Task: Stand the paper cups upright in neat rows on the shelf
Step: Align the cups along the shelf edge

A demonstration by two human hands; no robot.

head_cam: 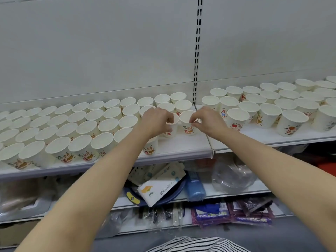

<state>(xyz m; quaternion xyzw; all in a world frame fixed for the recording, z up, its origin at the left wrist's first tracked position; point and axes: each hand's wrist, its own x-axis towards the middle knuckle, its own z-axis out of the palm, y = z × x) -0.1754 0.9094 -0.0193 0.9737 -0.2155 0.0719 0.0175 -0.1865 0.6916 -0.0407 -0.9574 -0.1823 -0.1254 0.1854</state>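
The shelf [181, 148] was white metal, with a plain pale back panel and a slotted upright [197, 51] running down where two sections met. A seam in the shelf board ran forward from the foot of that upright. Left of the seam, cups [60, 131] stood upright in tight rows, their open mouths up, reaching from the back panel to the front lip. Right of the seam, more cups [269, 104] stood in looser rows, with bare board in front of them. The cups were white paper with red and orange print on the sides.

Below, a lower shelf [236, 192] held a pile of paper packets [160, 186], a blue roll [194, 186] and a crumpled clear bag [232, 175]. Lower still lay purple packets [232, 213] in plastic wrap. A striped garment [196, 244] showed at the bottom edge.

Both bare arms reached to the right end of the left section, just short of the seam. The left hand [156, 122] had its fingers curled, thumb and fingertips pinching the rim of the left cup [171, 130], which stood upright on the board. The right hand [207, 120] likewise pinched the near rim of the right cup [188, 124] between thumb and forefinger, its other fingers curled loosely. The two cups stood side by side, rims touching or nearly so, in front of the back rows.
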